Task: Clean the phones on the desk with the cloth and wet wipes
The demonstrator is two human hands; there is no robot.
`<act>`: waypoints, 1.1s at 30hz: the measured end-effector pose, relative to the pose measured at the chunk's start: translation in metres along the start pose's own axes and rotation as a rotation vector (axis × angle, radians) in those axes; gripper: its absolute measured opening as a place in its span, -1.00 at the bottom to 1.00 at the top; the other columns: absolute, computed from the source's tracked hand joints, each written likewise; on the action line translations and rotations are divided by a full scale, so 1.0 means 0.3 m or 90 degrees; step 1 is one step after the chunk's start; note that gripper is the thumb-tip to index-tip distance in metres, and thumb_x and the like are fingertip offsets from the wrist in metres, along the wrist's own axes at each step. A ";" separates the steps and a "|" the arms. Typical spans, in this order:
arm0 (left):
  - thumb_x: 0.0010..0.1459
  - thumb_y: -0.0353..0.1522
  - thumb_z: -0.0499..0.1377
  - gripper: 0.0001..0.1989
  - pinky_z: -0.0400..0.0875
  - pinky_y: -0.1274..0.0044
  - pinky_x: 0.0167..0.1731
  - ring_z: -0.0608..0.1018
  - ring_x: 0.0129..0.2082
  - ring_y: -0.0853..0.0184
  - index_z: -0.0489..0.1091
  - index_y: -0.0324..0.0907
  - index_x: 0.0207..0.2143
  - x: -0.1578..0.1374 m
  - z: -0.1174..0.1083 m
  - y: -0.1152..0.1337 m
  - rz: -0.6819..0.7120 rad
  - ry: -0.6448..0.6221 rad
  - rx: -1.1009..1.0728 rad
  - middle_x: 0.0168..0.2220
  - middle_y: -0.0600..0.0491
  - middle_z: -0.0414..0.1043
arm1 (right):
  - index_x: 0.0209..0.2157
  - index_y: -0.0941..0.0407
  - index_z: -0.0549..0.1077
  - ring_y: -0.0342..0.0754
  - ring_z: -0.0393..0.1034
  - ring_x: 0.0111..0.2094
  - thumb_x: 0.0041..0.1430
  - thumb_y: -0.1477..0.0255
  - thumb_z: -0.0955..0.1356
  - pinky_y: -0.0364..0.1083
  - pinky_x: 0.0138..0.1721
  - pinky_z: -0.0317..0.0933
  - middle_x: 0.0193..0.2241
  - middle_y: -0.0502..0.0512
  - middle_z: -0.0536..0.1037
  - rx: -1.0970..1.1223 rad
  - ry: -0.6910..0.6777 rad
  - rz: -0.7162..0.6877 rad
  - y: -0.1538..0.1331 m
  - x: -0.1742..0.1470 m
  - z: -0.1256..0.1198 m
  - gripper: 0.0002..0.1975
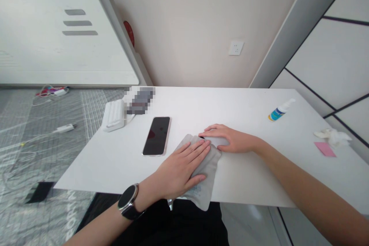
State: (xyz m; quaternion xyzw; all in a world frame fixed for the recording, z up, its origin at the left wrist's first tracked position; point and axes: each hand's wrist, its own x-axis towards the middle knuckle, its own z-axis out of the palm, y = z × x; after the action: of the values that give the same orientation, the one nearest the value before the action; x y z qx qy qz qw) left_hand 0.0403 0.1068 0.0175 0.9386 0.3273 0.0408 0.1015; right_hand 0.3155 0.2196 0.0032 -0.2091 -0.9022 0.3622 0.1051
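My left hand [183, 167] lies flat over a soft grey cloth or pouch [206, 192], fingers stretched toward its upper right. Faint pale print shows below the thumb, and the lower end of the grey piece hangs past the table's front edge. At its top right is my right hand [230, 138], thumb apart from the curved fingers. Those fingertips reach a small black bit at the top edge, while the thumb is by the right corner. Whatever lies beneath my left palm is hidden. To the left rests a dark-screened phone [157, 136] in a clear case.
On the white table [245, 184], a white power strip or charger [113, 115] and a pixelated item [141, 100] stand at the back left. A spray bottle [279, 111] lies right, with a pink note [325, 149] and crumpled tissue [338, 138] beyond. Cables [37, 138] lie left.
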 end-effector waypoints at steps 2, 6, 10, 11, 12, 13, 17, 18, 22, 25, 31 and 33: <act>0.50 -0.04 -0.08 -0.25 -0.09 0.23 0.49 -0.06 0.53 0.15 -0.24 -0.25 0.52 -0.001 -0.003 0.004 -0.014 -0.009 0.007 0.54 -0.10 -0.17 | 0.42 -0.01 0.22 0.12 0.09 0.41 0.35 0.31 0.39 0.20 0.42 -0.04 0.37 0.17 0.32 0.000 0.000 0.005 -0.002 0.003 0.001 -0.34; 0.51 -0.06 -0.10 -0.27 -0.03 0.22 0.47 -0.06 0.53 0.15 -0.23 -0.26 0.52 0.003 -0.005 0.015 -0.036 -0.012 0.018 0.54 -0.12 -0.18 | 0.43 0.00 0.21 0.14 0.10 0.40 0.34 0.29 0.39 0.22 0.42 -0.04 0.38 0.19 0.31 0.012 -0.003 0.002 -0.008 0.006 -0.003 -0.33; 0.52 -0.06 -0.11 -0.27 -0.01 0.21 0.46 -0.06 0.53 0.15 -0.26 -0.24 0.52 0.004 0.007 0.019 -0.057 0.002 0.024 0.54 -0.11 -0.18 | 0.43 0.00 0.21 0.14 0.11 0.41 0.31 0.34 0.40 0.23 0.41 -0.03 0.37 0.20 0.32 0.004 0.000 -0.019 -0.013 0.005 -0.006 -0.30; 0.52 -0.07 -0.10 -0.27 -0.02 0.22 0.47 -0.06 0.53 0.15 -0.26 -0.24 0.52 0.003 0.011 0.018 -0.057 0.006 0.025 0.54 -0.11 -0.18 | 0.43 0.00 0.20 0.14 0.11 0.41 0.30 0.37 0.40 0.23 0.41 -0.03 0.37 0.20 0.32 0.001 0.000 -0.023 -0.014 0.005 -0.006 -0.29; 0.52 -0.07 -0.10 -0.27 -0.04 0.22 0.47 -0.06 0.53 0.15 -0.26 -0.23 0.52 0.003 0.015 0.017 -0.056 0.009 0.024 0.54 -0.10 -0.19 | 0.44 0.00 0.19 0.15 0.11 0.41 0.28 0.39 0.40 0.24 0.40 -0.02 0.38 0.21 0.32 -0.003 0.000 -0.026 -0.015 0.006 -0.005 -0.27; 0.52 -0.07 -0.10 -0.27 -0.05 0.22 0.47 -0.07 0.53 0.15 -0.26 -0.23 0.52 0.002 0.018 0.017 -0.056 0.014 0.024 0.54 -0.10 -0.19 | 0.44 0.00 0.18 0.15 0.11 0.41 0.27 0.40 0.41 0.24 0.40 -0.02 0.38 0.21 0.32 -0.007 0.002 -0.030 -0.016 0.006 -0.005 -0.25; 0.52 -0.07 -0.10 -0.26 -0.04 0.23 0.47 -0.09 0.54 0.13 -0.27 -0.27 0.52 0.008 0.026 0.017 -0.071 0.028 0.024 0.54 -0.15 -0.21 | 0.43 0.01 0.20 0.19 0.13 0.40 0.19 0.39 0.47 0.25 0.40 -0.03 0.37 0.23 0.33 -0.022 0.014 -0.041 -0.019 0.013 0.001 -0.19; 0.52 -0.07 -0.11 -0.26 -0.04 0.22 0.47 -0.09 0.54 0.12 -0.26 -0.29 0.52 0.013 0.026 0.018 -0.075 0.027 0.023 0.54 -0.17 -0.21 | 0.43 0.01 0.20 0.20 0.14 0.39 0.17 0.40 0.48 0.25 0.40 -0.03 0.37 0.22 0.34 -0.024 0.017 -0.042 -0.019 0.015 0.002 -0.17; 0.51 -0.05 -0.11 -0.26 -0.09 0.22 0.48 -0.09 0.54 0.11 -0.18 -0.33 0.50 0.049 0.017 0.018 -0.048 0.017 0.010 0.53 -0.20 -0.18 | 0.48 -0.02 0.08 0.20 0.20 0.37 0.19 0.41 0.47 0.25 0.37 0.03 0.41 0.22 0.28 -0.008 0.035 -0.022 -0.014 0.018 0.011 -0.10; 0.51 -0.04 -0.11 -0.28 -0.12 0.26 0.48 -0.05 0.53 0.15 -0.13 -0.29 0.50 0.087 0.012 0.010 -0.001 0.011 -0.014 0.53 -0.16 -0.12 | 0.50 -0.07 0.00 0.22 0.21 0.36 0.28 0.30 0.44 0.26 0.35 0.06 0.42 0.22 0.25 0.000 0.056 -0.030 -0.005 0.015 0.020 -0.13; 0.50 -0.03 -0.10 -0.29 -0.14 0.27 0.49 -0.04 0.53 0.17 -0.08 -0.26 0.49 0.126 0.013 -0.005 0.053 -0.009 -0.045 0.53 -0.14 -0.13 | 0.51 -0.06 -0.06 0.20 0.31 0.27 0.30 0.34 0.42 0.24 0.30 0.13 0.32 0.23 0.38 -0.007 0.062 -0.041 0.001 0.010 0.022 -0.11; 0.50 -0.05 -0.08 -0.29 -0.14 0.27 0.49 -0.04 0.53 0.17 -0.13 -0.23 0.51 0.110 0.008 -0.004 0.051 -0.011 -0.053 0.53 -0.12 -0.14 | 0.50 -0.06 -0.03 0.19 0.30 0.28 0.32 0.31 0.41 0.23 0.30 0.12 0.34 0.24 0.35 -0.008 0.054 -0.050 -0.003 0.012 0.016 -0.16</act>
State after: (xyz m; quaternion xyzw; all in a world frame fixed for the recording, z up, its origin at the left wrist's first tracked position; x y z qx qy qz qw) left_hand 0.0658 0.1278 0.0151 0.9463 0.2864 0.0503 0.1412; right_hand 0.3105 0.2175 0.0005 -0.1894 -0.9069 0.3427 0.1559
